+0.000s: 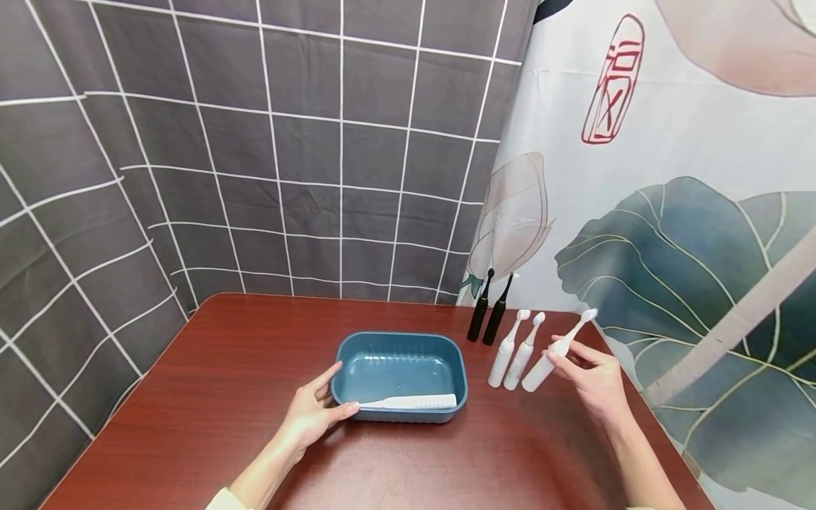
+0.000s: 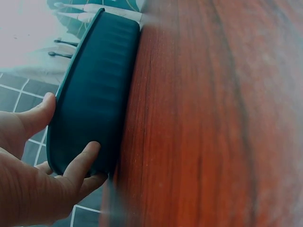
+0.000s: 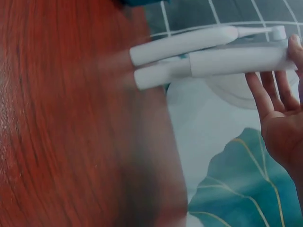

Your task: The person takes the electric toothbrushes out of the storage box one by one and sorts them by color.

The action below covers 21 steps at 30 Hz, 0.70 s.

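A blue plastic basin (image 1: pixel 398 340) sits mid-table with a white electric toothbrush (image 1: pixel 417 402) lying along its near side. My left hand (image 1: pixel 309 418) grips the basin's left end; in the left wrist view the thumb rests at the rim and fingertips touch the outer wall (image 2: pixel 90 94). With my right hand (image 1: pixel 593 375) I pinch another white electric toothbrush (image 1: pixel 540 372) near the top of its handle. It leans to the right, brush head up. Two more white electric toothbrushes, one farther left (image 1: pixel 501 361) and one nearer (image 1: pixel 519 365), stand upright just left of it.
Behind the white toothbrushes stand two black electric toothbrushes, a left one (image 1: pixel 477 322) and a right one (image 1: pixel 494 326). The red-brown wooden table (image 1: pixel 255 340) ends at a grey gridded curtain (image 1: pixel 306 149) behind and a leaf-patterned cloth (image 1: pixel 688 255) on the right.
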Each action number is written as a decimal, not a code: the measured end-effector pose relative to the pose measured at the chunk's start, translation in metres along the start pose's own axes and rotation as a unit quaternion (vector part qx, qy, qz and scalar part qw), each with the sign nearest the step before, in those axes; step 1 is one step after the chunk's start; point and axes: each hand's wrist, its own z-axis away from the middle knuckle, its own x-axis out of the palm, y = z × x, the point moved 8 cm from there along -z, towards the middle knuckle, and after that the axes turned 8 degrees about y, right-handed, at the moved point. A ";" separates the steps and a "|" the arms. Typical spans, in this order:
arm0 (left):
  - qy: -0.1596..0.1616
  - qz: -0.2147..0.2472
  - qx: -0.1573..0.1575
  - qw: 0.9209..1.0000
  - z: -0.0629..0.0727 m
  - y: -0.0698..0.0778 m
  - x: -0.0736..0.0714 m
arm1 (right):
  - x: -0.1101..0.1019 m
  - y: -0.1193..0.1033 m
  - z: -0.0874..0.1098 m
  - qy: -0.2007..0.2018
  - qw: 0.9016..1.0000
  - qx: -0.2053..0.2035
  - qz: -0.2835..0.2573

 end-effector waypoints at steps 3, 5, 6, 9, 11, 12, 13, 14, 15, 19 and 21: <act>0.003 -0.012 0.004 1.000 0.000 0.000 0.000 | -0.006 0.013 -0.004 0.014 1.000 0.019 0.009; 0.004 -0.016 0.005 1.000 -0.001 0.000 0.001 | -0.009 0.021 -0.006 0.021 0.999 0.030 0.012; 0.004 -0.017 0.005 1.000 -0.001 0.000 0.001 | -0.009 0.024 -0.007 0.023 0.999 0.034 0.013; 0.005 -0.016 0.003 1.000 -0.001 0.000 0.001 | -0.009 0.032 -0.009 0.027 0.999 0.040 0.014; 0.005 -0.016 0.003 1.000 -0.001 0.000 0.001 | -0.008 0.036 -0.011 0.026 0.999 0.039 0.016; 0.005 -0.016 0.003 1.000 -0.001 0.000 0.001 | -0.007 0.037 -0.012 0.025 0.999 0.038 0.015; 0.004 -0.016 0.003 1.000 -0.001 0.001 0.001 | -0.006 0.038 -0.012 0.023 0.999 0.038 0.016; 0.004 -0.015 0.003 1.000 -0.001 0.001 0.001 | -0.005 0.040 -0.013 0.022 0.999 0.036 0.019; 0.004 -0.014 0.003 1.000 -0.001 0.001 0.001 | -0.004 0.041 -0.014 0.021 0.999 0.036 0.019; 0.002 -0.007 0.001 1.000 0.000 0.002 0.001 | -0.001 0.046 -0.017 0.017 0.999 0.033 0.023; 0.002 -0.004 0.001 1.000 0.001 0.002 0.000 | 0.001 0.048 -0.017 0.013 0.999 0.033 0.021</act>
